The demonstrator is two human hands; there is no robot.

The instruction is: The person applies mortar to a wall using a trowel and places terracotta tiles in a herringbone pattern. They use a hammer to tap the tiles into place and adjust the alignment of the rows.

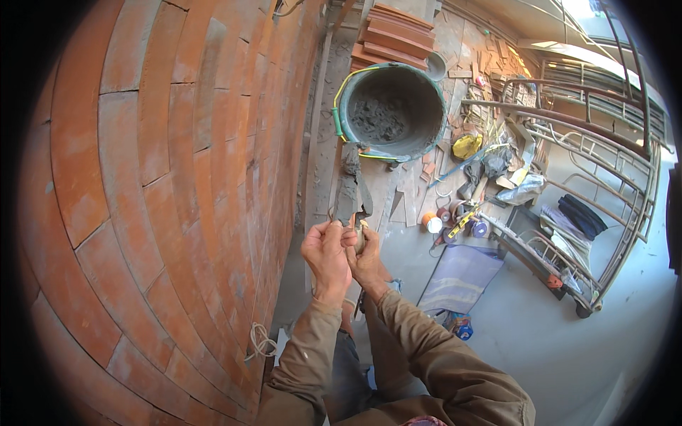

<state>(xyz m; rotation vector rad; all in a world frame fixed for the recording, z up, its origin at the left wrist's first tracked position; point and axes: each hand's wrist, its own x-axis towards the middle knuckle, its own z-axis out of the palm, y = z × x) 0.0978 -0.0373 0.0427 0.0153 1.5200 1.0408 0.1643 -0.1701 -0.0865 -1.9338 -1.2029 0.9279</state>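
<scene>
Rm R, wall (163,213) L, bucket (420,106) fwd

Toward the floor's (540,348) right edge you have metal frames (612,135), a dark cloth (581,218) near them; farther from that edge lie a yellow tool (463,223) and striped purplish sheet (462,277).

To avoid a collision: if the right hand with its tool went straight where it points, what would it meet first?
The right hand and its grey-coated tool would probably meet the bucket first, at its near rim, though depth is unclear.
</scene>
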